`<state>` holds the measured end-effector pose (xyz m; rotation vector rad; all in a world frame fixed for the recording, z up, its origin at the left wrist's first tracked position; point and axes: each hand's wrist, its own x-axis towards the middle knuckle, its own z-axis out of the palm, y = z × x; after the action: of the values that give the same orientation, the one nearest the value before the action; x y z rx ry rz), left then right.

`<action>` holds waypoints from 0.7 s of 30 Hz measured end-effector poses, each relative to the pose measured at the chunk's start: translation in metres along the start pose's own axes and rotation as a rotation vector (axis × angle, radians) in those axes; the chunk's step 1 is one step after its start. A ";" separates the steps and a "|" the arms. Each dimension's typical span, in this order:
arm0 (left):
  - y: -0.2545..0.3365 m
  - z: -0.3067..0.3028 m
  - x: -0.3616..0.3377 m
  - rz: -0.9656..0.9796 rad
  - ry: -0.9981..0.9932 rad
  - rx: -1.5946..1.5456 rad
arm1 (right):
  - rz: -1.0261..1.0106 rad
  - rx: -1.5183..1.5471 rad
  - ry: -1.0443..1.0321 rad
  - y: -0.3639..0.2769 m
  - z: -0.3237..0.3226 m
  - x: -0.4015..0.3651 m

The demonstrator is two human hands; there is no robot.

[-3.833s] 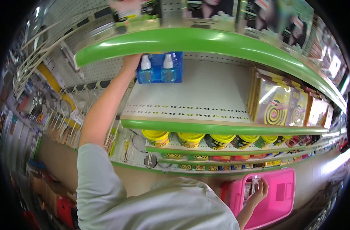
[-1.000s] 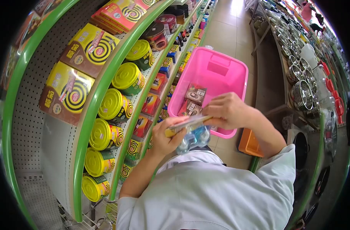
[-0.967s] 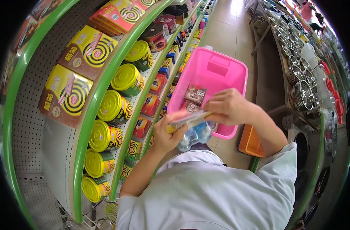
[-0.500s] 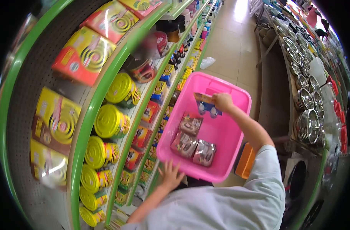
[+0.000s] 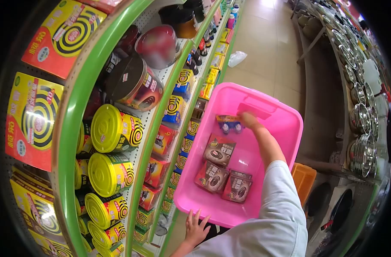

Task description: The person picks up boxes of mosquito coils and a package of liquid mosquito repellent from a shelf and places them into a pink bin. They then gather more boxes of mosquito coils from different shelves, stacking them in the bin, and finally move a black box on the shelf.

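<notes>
A pink plastic tub [image 5: 285, 141] sits in the aisle before me. My right hand [image 5: 248, 119] is inside it near the far wall, fingers curled and a little blurred at the right edge of a small blue carded pack [image 5: 230, 124] with two white-topped bottles. Several brown boxes with a coil picture lie in the tub: one box [image 5: 219, 149], another box [image 5: 212, 177] and a nearer box [image 5: 237, 188]. At the near left corner my left hand [image 5: 197, 228] has its fingers spread, their tips at the tub's rim.
Green-edged shelves on the left hold yellow-lidded cans [image 5: 106, 128], a dark round tub [image 5: 133, 83] and coil boxes [image 5: 34, 120]. Along the right side stands a rack of steel bowls [image 5: 362, 154]. An orange crate [image 5: 304, 182] is beside the pink tub. A white plastic bag [image 5: 237, 58] lies on the floor.
My right hand has lowered the blue carded pack deeper into the tub by the far wall. My left hand stays at the near rim. The view has shifted closer to the shelves.
</notes>
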<state>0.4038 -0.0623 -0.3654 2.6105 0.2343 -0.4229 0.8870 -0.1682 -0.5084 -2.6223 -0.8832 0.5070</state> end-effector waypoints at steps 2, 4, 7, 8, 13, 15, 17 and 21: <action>-0.001 0.003 -0.003 0.008 0.017 0.018 | 0.059 -0.011 -0.016 -0.001 0.000 0.004; -0.001 0.005 -0.003 0.013 0.043 -0.007 | 0.021 -0.101 0.066 -0.002 0.005 0.006; 0.000 0.002 -0.002 -0.015 0.039 -0.023 | -0.250 -0.376 0.286 -0.007 0.009 0.008; 0.000 0.002 -0.002 -0.018 0.041 -0.028 | -0.488 -0.555 0.414 -0.010 0.009 0.007; 0.000 0.003 -0.002 -0.011 0.058 -0.056 | -0.197 -0.377 0.215 -0.029 0.009 0.013; 0.000 0.000 -0.002 -0.015 0.050 -0.056 | -0.025 -0.251 0.189 -0.030 0.008 0.019; 0.000 -0.003 -0.002 -0.013 0.034 -0.058 | 0.008 -0.367 0.278 -0.031 0.005 0.021; 0.001 -0.003 -0.002 -0.024 0.033 -0.079 | -0.118 -0.426 0.430 -0.040 0.001 0.012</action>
<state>0.4031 -0.0617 -0.3619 2.5416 0.2881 -0.3710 0.8750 -0.1300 -0.4957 -2.8516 -1.0771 -0.3050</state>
